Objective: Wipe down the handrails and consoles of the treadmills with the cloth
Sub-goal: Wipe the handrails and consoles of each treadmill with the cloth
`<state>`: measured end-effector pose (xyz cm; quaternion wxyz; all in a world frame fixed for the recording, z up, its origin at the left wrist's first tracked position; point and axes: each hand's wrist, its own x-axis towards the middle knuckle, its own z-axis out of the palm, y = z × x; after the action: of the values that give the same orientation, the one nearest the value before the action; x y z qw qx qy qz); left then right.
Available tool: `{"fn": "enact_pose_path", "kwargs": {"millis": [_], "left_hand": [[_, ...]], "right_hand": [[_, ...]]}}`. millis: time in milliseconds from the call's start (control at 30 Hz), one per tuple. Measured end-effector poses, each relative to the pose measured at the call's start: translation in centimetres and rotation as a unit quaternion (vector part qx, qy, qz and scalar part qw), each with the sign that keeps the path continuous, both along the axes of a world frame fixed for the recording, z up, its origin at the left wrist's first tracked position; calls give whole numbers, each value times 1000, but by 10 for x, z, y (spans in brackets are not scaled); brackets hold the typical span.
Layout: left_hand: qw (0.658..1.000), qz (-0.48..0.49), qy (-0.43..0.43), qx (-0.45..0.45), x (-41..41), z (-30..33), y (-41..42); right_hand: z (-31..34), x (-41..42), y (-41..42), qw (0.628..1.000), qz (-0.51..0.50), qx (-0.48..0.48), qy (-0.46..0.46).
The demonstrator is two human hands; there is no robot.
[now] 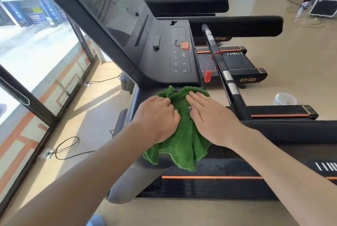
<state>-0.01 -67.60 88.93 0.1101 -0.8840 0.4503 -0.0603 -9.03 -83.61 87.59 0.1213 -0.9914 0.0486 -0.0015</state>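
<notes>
Sunlit windows (27, 47) fill the left of the frame, with a cable (67, 148) coiled on the floor at lower left. At centre, the left hand (156, 119) bunches the green cloth (182, 134), fingers seemingly curled into it, on the treadmill handrail (125, 176). Beside it, the right hand (209, 118) presses flat on the cloth, fingers straight. Above sits the console (180, 54); a white cup (285, 99) stands at right.

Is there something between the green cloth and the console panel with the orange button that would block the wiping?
Nothing visible blocks it. The green cloth lies under both hands, left hand and right hand, just below the console panel. Only the raised orange button and a small black clip stand on the console.
</notes>
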Motion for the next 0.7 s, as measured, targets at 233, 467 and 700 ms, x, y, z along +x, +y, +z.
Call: {"fn": "enact_pose_path", "kwargs": {"millis": [233, 467, 700], "left_hand": [[979, -5, 190, -79, 4, 5, -2], [997, 25, 75, 3, 15, 12, -4], [980, 148, 115, -65, -9, 13, 79]], "right_hand": [[0, -20, 3, 999, 37, -1, -12], [0, -17, -2, 999, 41, -18, -27], [2, -13, 26, 993, 109, -39, -31]]}}
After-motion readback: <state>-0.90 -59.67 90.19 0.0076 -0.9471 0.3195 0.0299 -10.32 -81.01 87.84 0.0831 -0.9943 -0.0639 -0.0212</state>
